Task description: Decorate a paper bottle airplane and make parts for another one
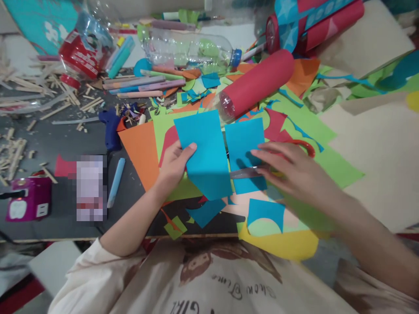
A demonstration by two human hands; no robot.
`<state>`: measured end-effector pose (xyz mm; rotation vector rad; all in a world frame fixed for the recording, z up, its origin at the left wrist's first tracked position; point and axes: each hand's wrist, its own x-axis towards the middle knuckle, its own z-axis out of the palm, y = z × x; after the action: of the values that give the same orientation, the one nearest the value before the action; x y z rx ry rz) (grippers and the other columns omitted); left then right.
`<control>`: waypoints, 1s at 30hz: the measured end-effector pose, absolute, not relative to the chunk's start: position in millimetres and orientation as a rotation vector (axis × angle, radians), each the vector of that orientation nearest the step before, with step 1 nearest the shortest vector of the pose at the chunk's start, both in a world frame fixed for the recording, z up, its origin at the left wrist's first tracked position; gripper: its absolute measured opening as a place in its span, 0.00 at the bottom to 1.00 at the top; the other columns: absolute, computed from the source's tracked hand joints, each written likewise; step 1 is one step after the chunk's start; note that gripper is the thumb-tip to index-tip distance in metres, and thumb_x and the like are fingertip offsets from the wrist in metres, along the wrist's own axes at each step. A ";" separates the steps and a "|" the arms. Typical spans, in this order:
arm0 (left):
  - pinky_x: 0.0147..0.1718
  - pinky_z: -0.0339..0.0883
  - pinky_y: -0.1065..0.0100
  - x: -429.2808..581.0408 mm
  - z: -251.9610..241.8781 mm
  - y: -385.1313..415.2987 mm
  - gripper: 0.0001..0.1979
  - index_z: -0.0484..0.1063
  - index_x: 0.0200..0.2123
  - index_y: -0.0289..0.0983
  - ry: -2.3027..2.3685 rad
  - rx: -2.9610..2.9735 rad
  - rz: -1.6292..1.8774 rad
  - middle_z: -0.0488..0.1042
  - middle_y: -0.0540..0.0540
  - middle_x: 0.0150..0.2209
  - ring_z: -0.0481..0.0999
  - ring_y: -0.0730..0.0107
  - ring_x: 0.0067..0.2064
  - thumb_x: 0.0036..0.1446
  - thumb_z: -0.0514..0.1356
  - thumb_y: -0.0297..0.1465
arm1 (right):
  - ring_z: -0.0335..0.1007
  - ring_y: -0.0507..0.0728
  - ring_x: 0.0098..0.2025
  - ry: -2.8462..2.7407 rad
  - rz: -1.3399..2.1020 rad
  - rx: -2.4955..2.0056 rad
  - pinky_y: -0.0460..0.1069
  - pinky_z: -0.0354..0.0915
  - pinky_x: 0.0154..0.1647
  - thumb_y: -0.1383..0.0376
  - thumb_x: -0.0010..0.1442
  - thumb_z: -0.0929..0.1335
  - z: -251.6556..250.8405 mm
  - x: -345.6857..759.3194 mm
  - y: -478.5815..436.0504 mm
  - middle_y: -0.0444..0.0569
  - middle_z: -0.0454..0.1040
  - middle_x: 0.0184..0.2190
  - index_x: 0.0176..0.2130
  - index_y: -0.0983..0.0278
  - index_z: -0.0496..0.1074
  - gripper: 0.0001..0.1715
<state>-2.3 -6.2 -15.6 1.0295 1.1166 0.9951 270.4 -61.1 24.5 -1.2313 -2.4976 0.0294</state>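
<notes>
My left hand (176, 161) pinches a sheet of blue paper (207, 152) by its left edge, thumb on top. Right beside it, with a narrow gap between, is a smaller blue paper piece (244, 139). My right hand (284, 168), slightly blurred, is around a pair of scissors (245, 173) with a red handle loop showing behind the fingers. One blade crosses the front of the smaller piece, and the fingertips are over its right edge. The palm hides most of the handles. Below lies a blue offcut (266, 213) with a curved notch.
Green paper (343, 168) and an orange sheet (140, 152) lie under the work. Beyond are a red-wrapped bottle (262, 85), a clear bottle (193, 50) and several markers (140, 85). A blue glue gun (111, 128), wood bits (15, 159) and a purple box (29, 198) stand left.
</notes>
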 end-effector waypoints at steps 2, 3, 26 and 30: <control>0.41 0.79 0.60 -2.3 -19.3 -7.4 0.29 0.74 0.43 0.38 1.067 1.099 0.984 0.82 0.42 0.43 0.83 0.54 0.44 0.49 0.67 0.55 | 0.71 0.65 0.57 -2.427 -0.089 -1.122 0.61 0.75 0.51 0.68 0.67 0.64 13.3 243.6 -60.2 0.60 0.70 0.56 0.59 0.62 0.63 0.22; 0.40 0.79 0.60 -2.4 -20.8 -7.8 0.29 0.74 0.44 0.38 1.059 1.134 0.981 0.82 0.42 0.44 0.83 0.55 0.44 0.50 0.67 0.55 | 0.68 0.65 0.61 -2.426 -0.120 -1.077 0.61 0.73 0.55 0.71 0.66 0.64 8.8 231.4 -59.6 0.59 0.69 0.58 0.59 0.61 0.62 0.23; 0.19 0.70 0.74 3.0 -12.8 -16.3 0.43 0.54 0.64 0.45 0.950 1.185 0.688 0.75 0.40 0.53 0.76 0.77 0.25 0.51 0.70 0.45 | 0.72 0.60 0.52 -2.138 0.507 -0.895 0.59 0.70 0.52 0.56 0.70 0.63 -16.4 216.4 -42.6 0.51 0.77 0.48 0.44 0.57 0.76 0.14; 0.20 0.72 0.73 1.7 -9.7 -18.0 0.36 0.57 0.59 0.43 0.842 1.168 0.629 0.77 0.49 0.37 0.76 0.75 0.22 0.53 0.70 0.44 | 0.65 0.65 0.63 -1.874 0.673 -1.110 0.63 0.66 0.61 0.52 0.65 0.68 -16.6 214.8 -42.0 0.51 0.70 0.59 0.35 0.57 0.79 0.15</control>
<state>1.7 -18.0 -9.7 1.1684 0.8420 0.6293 214.8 -42.0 -16.6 -1.1104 -1.8739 0.6726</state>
